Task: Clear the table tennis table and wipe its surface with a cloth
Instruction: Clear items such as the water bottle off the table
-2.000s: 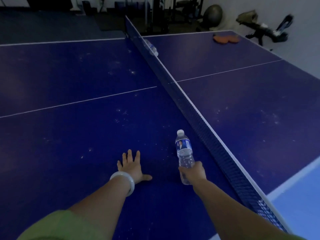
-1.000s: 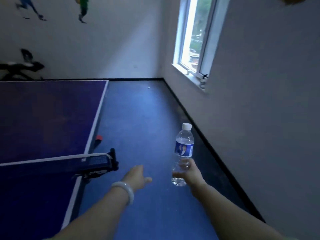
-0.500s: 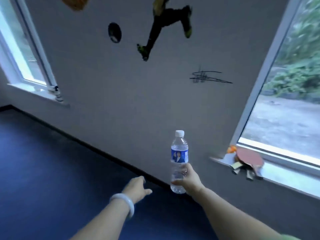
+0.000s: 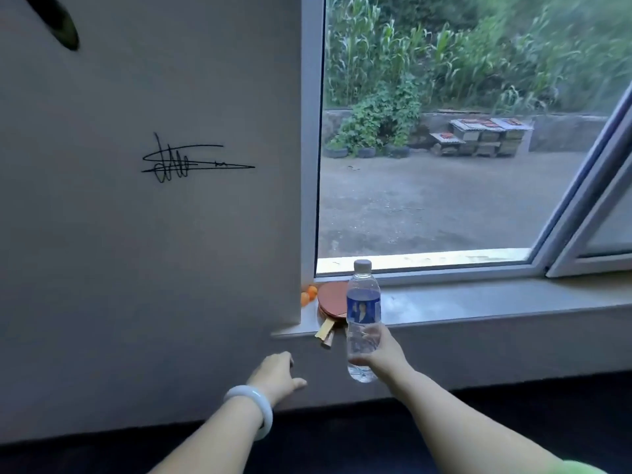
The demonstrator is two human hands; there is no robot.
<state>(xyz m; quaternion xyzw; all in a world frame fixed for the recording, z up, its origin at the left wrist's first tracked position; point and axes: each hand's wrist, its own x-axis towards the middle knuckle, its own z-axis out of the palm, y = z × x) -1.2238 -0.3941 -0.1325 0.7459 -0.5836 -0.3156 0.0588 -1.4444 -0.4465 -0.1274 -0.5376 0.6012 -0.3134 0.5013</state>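
My right hand grips the lower part of a clear plastic water bottle with a blue label and white cap, held upright in the air in front of the window sill. Stacked red table tennis paddles lie at the sill's left end, their handles over its edge. Two orange balls sit in the corner beside them. My left hand, with a pale bangle on the wrist, hangs empty with fingers loosely curled, below and left of the sill. The table tennis table is out of view.
A grey wall with a black scrawled signature fills the left. A large window looks onto a yard and plants. Its sash at the right stands swung open. Dark floor runs along the bottom.
I lifted the bottle off the table, turned away from it and came close to the window. The sill with the paddles is now right behind the bottle.
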